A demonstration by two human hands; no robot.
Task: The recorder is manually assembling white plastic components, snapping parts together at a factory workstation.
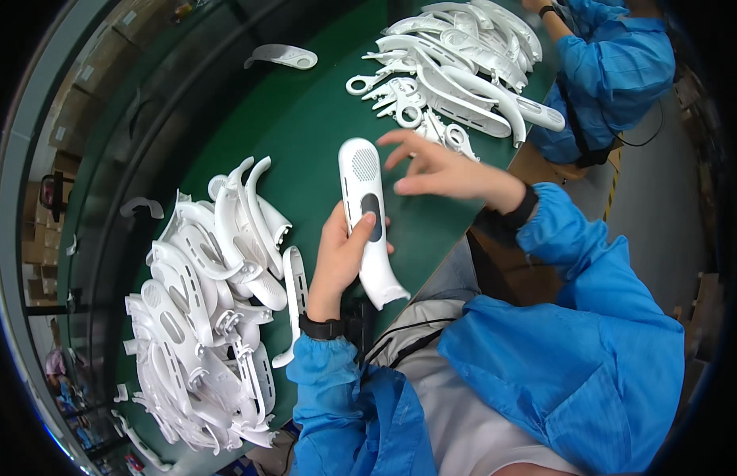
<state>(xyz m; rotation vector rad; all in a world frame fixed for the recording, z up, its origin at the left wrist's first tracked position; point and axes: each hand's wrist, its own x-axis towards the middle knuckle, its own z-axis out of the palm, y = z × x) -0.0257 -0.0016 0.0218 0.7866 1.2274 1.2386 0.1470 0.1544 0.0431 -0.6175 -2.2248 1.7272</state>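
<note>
My left hand (343, 252) grips a long white plastic housing (359, 190) round its middle, with the thumb on a dark grey oval panel (371, 216) set into its face. The housing has a rounded, perforated upper end, a slotted side and a curved, flared lower end. Just right of that upper end, my right hand (444, 168) hovers with fingers apart and nothing in them. Left of my left hand lies a big heap of similar white plastic shells (202, 309). One slotted white strip (295, 297) leans at that heap's right side.
Across the green table (257, 119), another pile of white shells (463, 55) lies at the upper right, with small ring-ended white parts (404, 99) before it. A single white piece (285, 56) lies at the far side. A person in blue (614, 71) sits at upper right.
</note>
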